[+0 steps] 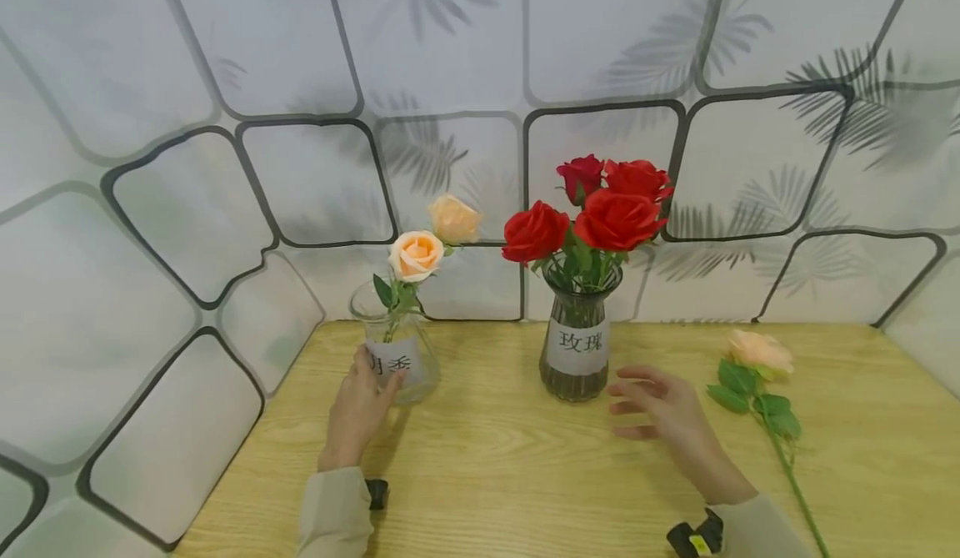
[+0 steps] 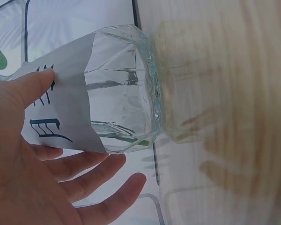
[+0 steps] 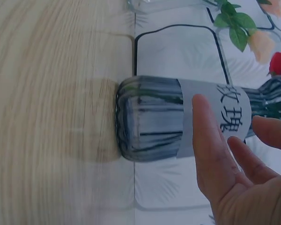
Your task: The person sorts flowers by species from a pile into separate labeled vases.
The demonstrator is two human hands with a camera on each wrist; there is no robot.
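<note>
A clear glass vase (image 1: 425, 366) with a white paper label stands at the left, holding two peach roses (image 1: 417, 256). My left hand (image 1: 358, 404) grips its side. In the left wrist view the thumb lies over the label (image 2: 68, 93), and the other fingers are spread along the far side. A dark ribbed glass vase (image 1: 573, 383) with a white label holds several red roses (image 1: 618, 218). My right hand (image 1: 667, 416) hovers just right of this dark vase, fingers apart and holding nothing. Any contact between them cannot be made out.
A single peach rose (image 1: 761, 354) with a long green stem lies on the wooden table (image 1: 480, 466) at the right. Behind the table rises a wall (image 1: 457, 166) with a pattern of dark outlines and leaves.
</note>
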